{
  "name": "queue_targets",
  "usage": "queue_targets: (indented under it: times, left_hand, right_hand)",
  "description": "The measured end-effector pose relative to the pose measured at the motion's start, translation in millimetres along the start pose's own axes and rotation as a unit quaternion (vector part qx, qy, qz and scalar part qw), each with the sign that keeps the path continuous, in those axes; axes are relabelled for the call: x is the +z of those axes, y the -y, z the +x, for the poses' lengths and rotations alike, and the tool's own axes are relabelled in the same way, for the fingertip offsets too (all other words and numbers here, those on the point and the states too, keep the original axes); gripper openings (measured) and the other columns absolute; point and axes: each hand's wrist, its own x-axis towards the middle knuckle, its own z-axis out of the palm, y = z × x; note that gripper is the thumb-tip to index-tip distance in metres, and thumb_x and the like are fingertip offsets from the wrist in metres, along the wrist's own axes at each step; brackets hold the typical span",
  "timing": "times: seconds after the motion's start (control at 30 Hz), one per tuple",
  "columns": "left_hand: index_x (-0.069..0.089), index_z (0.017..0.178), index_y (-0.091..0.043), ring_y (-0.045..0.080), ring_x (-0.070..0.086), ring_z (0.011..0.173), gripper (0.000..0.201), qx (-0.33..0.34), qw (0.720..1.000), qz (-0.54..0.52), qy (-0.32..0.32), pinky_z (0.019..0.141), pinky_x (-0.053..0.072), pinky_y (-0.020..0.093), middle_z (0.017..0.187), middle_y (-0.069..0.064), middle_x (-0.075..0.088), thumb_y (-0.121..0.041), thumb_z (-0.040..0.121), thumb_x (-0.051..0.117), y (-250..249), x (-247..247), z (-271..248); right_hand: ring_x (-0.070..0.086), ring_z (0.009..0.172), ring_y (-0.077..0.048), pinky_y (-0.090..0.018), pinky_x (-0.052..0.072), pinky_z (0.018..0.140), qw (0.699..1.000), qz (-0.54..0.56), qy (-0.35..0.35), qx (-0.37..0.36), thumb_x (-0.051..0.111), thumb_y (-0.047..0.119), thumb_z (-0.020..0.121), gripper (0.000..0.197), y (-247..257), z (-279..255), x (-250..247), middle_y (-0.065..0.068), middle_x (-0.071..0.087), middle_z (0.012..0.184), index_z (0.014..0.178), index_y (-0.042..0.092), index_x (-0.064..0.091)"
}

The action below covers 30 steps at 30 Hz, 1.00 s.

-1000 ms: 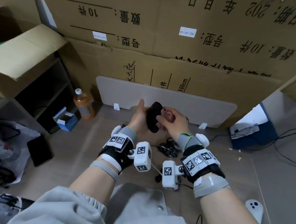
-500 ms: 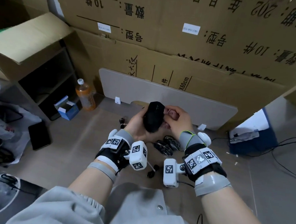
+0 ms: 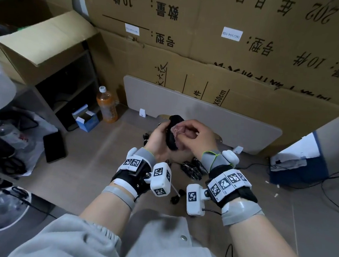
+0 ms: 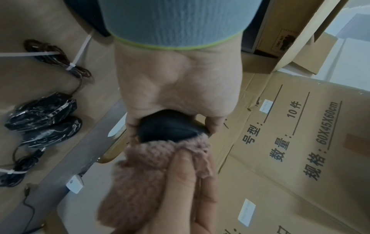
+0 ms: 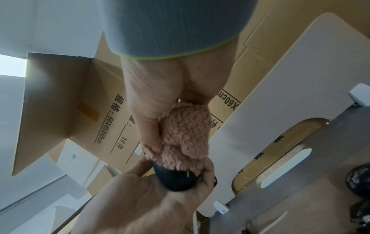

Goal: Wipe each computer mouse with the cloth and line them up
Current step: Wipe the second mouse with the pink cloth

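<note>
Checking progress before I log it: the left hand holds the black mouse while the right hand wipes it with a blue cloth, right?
Not quite: the cloth is pink, not blue, as the left wrist view shows. The left hand does hold the black mouse while the right hand wipes it.

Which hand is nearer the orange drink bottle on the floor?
Left. The left hand, gripping the black mouse, is nearer the orange drink bottle; the right hand is beyond the mouse.
</note>
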Motion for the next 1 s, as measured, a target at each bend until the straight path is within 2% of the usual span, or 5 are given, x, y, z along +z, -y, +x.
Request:
queue_targets:
  times: [0.07,0.57,0.8,0.9,1.0]
  left_hand:
    - [0.072,0.096,0.003,0.034,0.073,0.078,0.066,-0.003,1.000,-0.005,-0.009,0.072,0.060,0.039,0.091,0.024,0.071,-0.050,0.106,0.034,-8.3,-3.2,0.7]
    - [0.072,0.065,-0.014,0.028,0.050,0.055,0.098,-0.038,0.982,0.185,0.001,0.052,0.044,0.029,0.062,0.016,0.053,-0.085,0.091,0.010,-26.6,2.0,17.5]
    - [0.071,0.122,-0.016,0.030,0.070,0.114,0.085,0.001,0.965,0.263,-0.012,0.105,0.051,0.049,0.121,0.016,0.073,-0.083,0.092,0.027,-20.9,-1.0,20.5]
    - [0.070,0.126,-0.019,0.030,0.072,0.110,0.096,-0.002,0.965,0.260,-0.039,0.105,0.052,0.049,0.120,0.014,0.074,-0.093,0.067,0.055,-18.9,-3.1,21.6]
    - [0.070,0.121,-0.017,0.027,0.068,0.093,0.060,-0.003,0.981,0.194,-0.019,0.078,0.061,0.034,0.108,0.012,0.070,-0.067,0.095,0.049,-17.6,3.0,16.4]
  right_hand:
    - [0.071,0.087,-0.008,-0.025,0.057,0.083,0.999,-0.015,0.028,0.006,0.072,-0.001,0.077,0.027,3.5,-0.8,7.6,0.008,0.076,0.090,0.087,0.023,0.077]
    - [0.062,0.086,0.000,-0.004,0.041,0.075,0.994,-0.111,-0.018,0.009,0.080,0.018,0.077,0.017,8.1,19.5,19.2,0.004,0.068,0.094,0.091,0.028,0.079]
    - [0.058,0.075,0.010,0.000,0.040,0.073,0.984,-0.099,-0.147,-0.011,0.076,0.018,0.086,0.006,6.0,29.1,6.6,0.002,0.069,0.096,0.089,0.024,0.075]
    - [0.065,0.083,-0.007,-0.020,0.052,0.084,0.981,-0.096,-0.171,-0.011,0.071,0.018,0.090,0.008,-5.9,33.3,-7.2,-0.002,0.067,0.100,0.092,0.025,0.074]
    - [0.065,0.089,-0.017,-0.036,0.054,0.091,0.977,-0.057,-0.202,0.020,0.065,0.018,0.094,0.007,-14.3,31.7,-19.9,-0.004,0.068,0.102,0.095,0.025,0.067]
